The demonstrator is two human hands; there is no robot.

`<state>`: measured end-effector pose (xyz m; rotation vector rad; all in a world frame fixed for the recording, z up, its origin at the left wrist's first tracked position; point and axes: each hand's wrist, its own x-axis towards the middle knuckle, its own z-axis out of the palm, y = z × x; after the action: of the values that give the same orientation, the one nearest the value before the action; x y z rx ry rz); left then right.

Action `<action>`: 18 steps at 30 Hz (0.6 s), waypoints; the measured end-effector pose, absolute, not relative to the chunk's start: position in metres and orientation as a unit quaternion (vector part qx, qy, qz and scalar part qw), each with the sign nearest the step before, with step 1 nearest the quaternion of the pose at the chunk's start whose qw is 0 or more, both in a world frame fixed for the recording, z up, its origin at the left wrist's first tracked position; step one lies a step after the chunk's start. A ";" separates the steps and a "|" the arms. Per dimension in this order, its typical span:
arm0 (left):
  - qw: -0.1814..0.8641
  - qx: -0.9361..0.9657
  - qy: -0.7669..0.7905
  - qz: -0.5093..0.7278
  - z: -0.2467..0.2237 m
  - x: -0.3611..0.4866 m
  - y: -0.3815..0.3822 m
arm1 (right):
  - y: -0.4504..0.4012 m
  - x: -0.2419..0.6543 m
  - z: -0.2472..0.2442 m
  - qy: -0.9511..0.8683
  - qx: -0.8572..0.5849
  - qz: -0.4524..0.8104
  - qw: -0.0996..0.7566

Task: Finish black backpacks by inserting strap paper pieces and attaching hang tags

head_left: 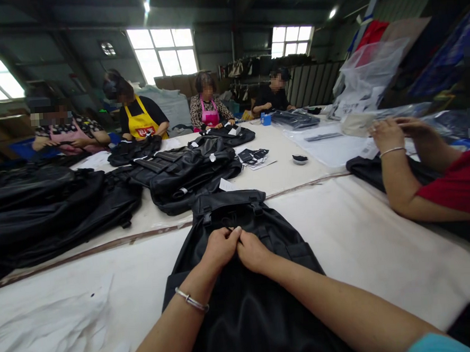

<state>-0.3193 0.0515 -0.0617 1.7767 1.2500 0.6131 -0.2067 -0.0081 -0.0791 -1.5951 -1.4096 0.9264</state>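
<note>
A black backpack (pixel 251 308) lies in front of me on the white table, its top end with strap buckles pointing away. Over its upper part, my left hand (pixel 220 248) and my right hand (pixel 254 250) meet, thumbs and fingertips pinched together. A bit of something dark shows between the fingertips, too small to name. Just beyond my hands, thin black cords or straps lie on the bag's fabric. On my left wrist sits a silver bangle (pixel 191 299).
More black backpacks (pixel 187 171) are heaped at the left and ahead. Black tags (pixel 253 156) and a small dish (pixel 300 160) lie beyond. At the right, a co-worker in a red sleeve (pixel 458 183) handles something pale. Several people sit across the table (pixel 381 220).
</note>
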 end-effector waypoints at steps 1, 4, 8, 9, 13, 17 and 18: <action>0.426 0.707 0.504 0.255 -0.064 -0.318 0.054 | -0.010 -0.206 -0.079 -0.586 -0.626 0.338 0.387; 0.416 0.684 0.532 0.277 -0.072 -0.315 0.064 | -0.016 -0.201 -0.080 -0.634 -0.643 0.279 0.327; 0.419 0.648 0.568 0.287 -0.083 -0.302 0.076 | -0.016 -0.188 -0.074 -0.693 -0.674 0.126 0.222; 0.424 0.638 0.571 0.294 -0.085 -0.296 0.079 | -0.012 -0.185 -0.072 -0.699 -0.683 0.083 0.193; 0.417 0.621 0.579 0.325 -0.090 -0.277 0.094 | 0.011 -0.178 -0.064 -0.680 -0.722 0.021 0.125; 0.364 0.636 0.584 0.349 -0.091 -0.274 0.108 | 0.045 -0.178 -0.063 -0.660 -0.737 0.071 0.125; 0.347 0.644 0.584 0.352 -0.092 -0.276 0.111 | 0.053 -0.179 -0.063 -0.659 -0.737 0.074 0.130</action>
<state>-0.2758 0.1108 -0.0915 1.6706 1.5153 0.9124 -0.1787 0.0525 -0.0627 -2.1425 -1.9151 0.2155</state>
